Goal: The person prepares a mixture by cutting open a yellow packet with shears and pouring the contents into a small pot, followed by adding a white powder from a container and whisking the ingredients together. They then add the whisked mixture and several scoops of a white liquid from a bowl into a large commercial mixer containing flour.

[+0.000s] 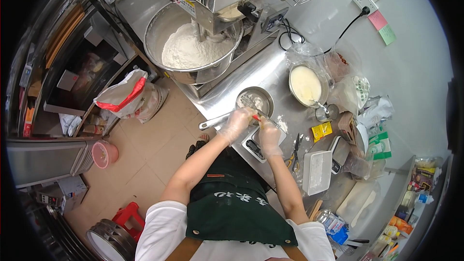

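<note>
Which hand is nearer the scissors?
Right. The right hand is just left of the scissors in the picture; the left hand is farther left, near the metal pan.

1 wire whisk [248,100] tilts into 1 round metal pan [272,98] holding white powder [259,103].

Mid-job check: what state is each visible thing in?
Pan: contains white powder.
Whisk: wires inside the pan.
Left hand: gloved, grip unclear.
Right hand: gloved, grip unclear.
Mixer bowl: partly filled with white powder.
Smaller bowl: contains pale yellow liquid.
White scale: partly covered by the right hand.
White sack: open at the top.
White tub: uncovered.
Scissors: lying flat.
Pink bucket: upright.
Black plug: plugged in.
</note>
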Available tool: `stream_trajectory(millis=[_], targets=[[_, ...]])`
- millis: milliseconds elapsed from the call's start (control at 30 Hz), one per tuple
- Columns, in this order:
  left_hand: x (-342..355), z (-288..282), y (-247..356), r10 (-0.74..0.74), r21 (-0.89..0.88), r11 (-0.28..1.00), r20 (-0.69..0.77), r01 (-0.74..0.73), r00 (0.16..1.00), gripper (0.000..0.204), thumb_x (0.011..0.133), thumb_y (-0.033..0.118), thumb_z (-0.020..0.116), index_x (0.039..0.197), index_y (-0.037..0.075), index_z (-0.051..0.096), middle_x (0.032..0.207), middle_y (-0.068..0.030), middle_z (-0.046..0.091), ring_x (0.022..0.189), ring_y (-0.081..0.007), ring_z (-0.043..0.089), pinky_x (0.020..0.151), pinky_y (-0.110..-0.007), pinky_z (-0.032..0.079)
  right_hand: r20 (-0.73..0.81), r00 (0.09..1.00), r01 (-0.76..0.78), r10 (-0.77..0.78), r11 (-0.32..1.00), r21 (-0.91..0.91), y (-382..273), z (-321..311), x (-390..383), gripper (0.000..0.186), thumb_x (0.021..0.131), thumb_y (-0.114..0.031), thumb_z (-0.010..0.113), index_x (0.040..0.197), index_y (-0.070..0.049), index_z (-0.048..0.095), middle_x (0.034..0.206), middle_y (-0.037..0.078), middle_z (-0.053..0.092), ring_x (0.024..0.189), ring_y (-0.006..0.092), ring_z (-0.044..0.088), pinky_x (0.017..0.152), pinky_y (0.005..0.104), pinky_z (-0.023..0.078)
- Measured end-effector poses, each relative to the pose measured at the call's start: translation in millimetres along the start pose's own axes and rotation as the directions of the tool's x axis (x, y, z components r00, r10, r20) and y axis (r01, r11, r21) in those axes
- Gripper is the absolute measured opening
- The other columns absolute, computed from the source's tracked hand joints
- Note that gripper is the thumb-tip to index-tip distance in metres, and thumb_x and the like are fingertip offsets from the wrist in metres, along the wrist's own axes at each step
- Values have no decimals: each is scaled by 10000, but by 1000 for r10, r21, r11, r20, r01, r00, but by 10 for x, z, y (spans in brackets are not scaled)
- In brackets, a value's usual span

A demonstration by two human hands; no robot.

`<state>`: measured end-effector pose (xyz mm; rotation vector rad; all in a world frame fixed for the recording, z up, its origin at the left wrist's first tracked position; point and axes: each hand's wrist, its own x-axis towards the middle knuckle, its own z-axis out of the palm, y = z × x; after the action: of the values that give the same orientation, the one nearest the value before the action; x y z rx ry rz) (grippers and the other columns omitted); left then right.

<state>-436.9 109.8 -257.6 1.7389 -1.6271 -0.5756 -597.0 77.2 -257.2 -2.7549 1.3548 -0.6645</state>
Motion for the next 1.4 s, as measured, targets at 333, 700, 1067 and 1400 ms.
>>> stream_trajectory(millis=[333, 700, 1067, 1400], targets=[[-53, -165, 8, -209, -194, 966, -204, 170, 956, 395, 842, -27, 609, 1215, 90, 664, 1087, -115, 689, 917, -284, 680, 814, -345, 552, -152, 982, -72, 110, 969, 237, -23, -59, -102, 162, 907, -164, 617, 959, -56, 726, 694, 136, 670, 560, 299, 650, 508, 383, 515], [-138, -243, -48, -247, 58, 965, -144, 258, 958, 326, 855, 55, 624, 1165, 137, 681, 1053, -76, 697, 934, -274, 671, 790, -382, 548, 9, 975, -219, 222, 953, 210, -109, -154, -63, 186, 905, -145, 610, 997, -32, 725, 746, 178, 684, 617, 320, 669, 587, 407, 536], [-7, -291, 270, -266, -483, 813, 187, 324, 946, 241, 865, 37, 649, 1101, 42, 699, 1036, -82, 699, 867, -176, 698, 788, -275, 565, -10, 996, -89, 90, 989, 115, -114, -155, -28, 210, 894, -143, 623, 1056, -39, 708, 648, 127, 637, 537, 299, 633, 500, 387, 507], [-14, -240, 249, -85, -322, 944, -26, 72, 996, 292, 843, -52, 603, 1093, 44, 719, 1030, -119, 715, 890, -203, 699, 799, -280, 571, -64, 997, 39, -34, 995, 87, -62, -105, 95, 133, 829, -80, 616, 945, -89, 681, 631, 88, 625, 515, 251, 631, 464, 360, 490]])
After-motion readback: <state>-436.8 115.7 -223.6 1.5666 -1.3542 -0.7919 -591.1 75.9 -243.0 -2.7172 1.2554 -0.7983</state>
